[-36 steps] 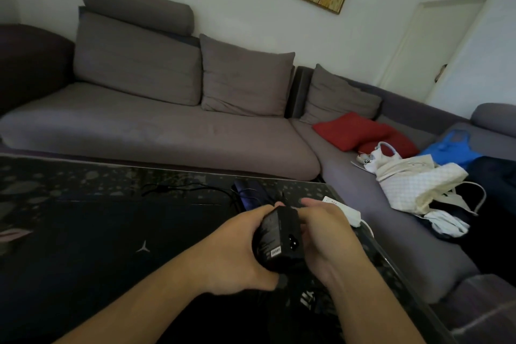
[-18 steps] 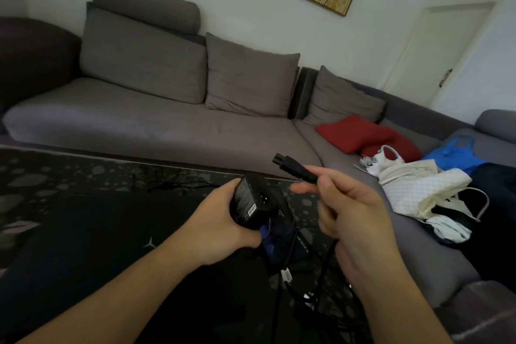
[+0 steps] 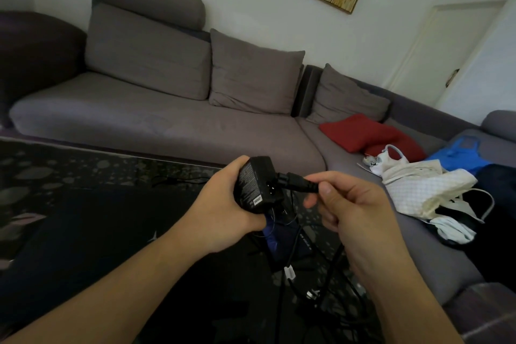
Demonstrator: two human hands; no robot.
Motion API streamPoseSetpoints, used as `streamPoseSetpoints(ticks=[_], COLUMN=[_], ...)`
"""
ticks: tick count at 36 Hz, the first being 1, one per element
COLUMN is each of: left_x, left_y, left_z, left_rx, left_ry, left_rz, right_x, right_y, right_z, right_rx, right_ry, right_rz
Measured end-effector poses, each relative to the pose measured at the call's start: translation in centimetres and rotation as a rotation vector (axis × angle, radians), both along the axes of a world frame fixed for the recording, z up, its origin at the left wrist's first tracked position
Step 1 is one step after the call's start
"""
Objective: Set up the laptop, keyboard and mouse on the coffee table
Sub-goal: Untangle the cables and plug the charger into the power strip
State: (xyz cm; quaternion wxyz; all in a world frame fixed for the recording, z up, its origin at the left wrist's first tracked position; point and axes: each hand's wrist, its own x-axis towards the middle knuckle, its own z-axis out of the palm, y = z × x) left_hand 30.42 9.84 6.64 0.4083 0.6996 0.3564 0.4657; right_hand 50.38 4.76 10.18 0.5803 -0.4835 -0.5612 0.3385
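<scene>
- Just changed: power cord plug (image 3: 300,183) now sits at the socket of the power brick (image 3: 254,184). Half a sec ago it was held up and apart, right of the brick, pointing far-left.
- Can't tell if plug is fully seated; looks at the socket mouth, prob. partway in.
- Left hand (image 3: 223,209) wrapped round the brick, fingers curled behind it, label side and socket end facing cam.
- Right hand (image 3: 354,209) pinches the plug's cable end between thumb and fingers, other fingers curled loosely.
- Vs 1 s ago: both hands were low, together on the brick near the table; now raised, brick turned so socket faces right.
- Meaning for task: charger is being assembled, a prep step. Powering the laptop likely comes after.
- Laptop (image 3: 92,237): dark, lid closed w/ small star logo, flat on the coffee table (image 3: 69,170), left of the hands. Not opened yet.
- Keyboard and mouse: can't make them out; dark clutter and loose cables (image 3: 329,282) lie under the hands, near-right on the table.
- Blue-black item (image 3: 275,240) below the brick, unclear what.
- Sofa (image 3: 167,123) beyond the table, bags on its right part.
</scene>
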Motion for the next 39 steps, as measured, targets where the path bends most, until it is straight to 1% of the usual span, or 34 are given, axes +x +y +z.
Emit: streamPoseSetpoints(ticks=[6, 14, 19, 22, 25, 28, 30, 33, 37, 39], left_x=[0.0, -0.2, -0.4, -0.5, -0.6, -0.8, -0.9, -1.0, -1.0, -1.1], left_y=[0.0, 0.2, 0.5, 0.6, 0.6, 0.9, 1.0, 1.1, 1.2, 1.3], left_z=[0.0, 0.1, 0.0, 0.2, 0.5, 0.6, 0.6, 0.4, 0.2, 0.2], left_rx=[0.034, 0.045, 0.039, 0.014, 0.024, 0.003, -0.002, -0.003, 0.021, 0.027], left_ry=[0.006, 0.006, 0.066, 0.073, 0.117, 0.160, 0.202, 0.235, 0.262, 0.275], left_rz=[0.064, 0.103, 0.085, 0.061, 0.046, 0.038, 0.036, 0.041, 0.053, 0.058], right_x=[0.2, -0.9, -1.4, -1.4, -1.7, -1.8, -1.7, -1.8, -2.1, -2.2], right_y=[-0.3, -1.4, -1.6, -1.8, -2.2, -2.4, -2.4, -2.5, -2.6, -2.6], right_z=[0.3, 1.3, 2.0, 2.6, 2.7, 2.7, 2.8, 2.9, 2.9, 3.0], right_rx=[-0.045, -0.088, -0.009, 0.090, 0.215, 0.350, 0.376, 0.394, 0.440, 0.431], right_ry=[-0.096, -0.164, -0.395, -0.539, -0.674, -0.854, -0.961, -1.068, -1.166, -1.191], right_rz=[-0.039, -0.063, -0.153, -0.208, -0.269, -0.299, -0.314, -0.358, -0.383, -0.378])
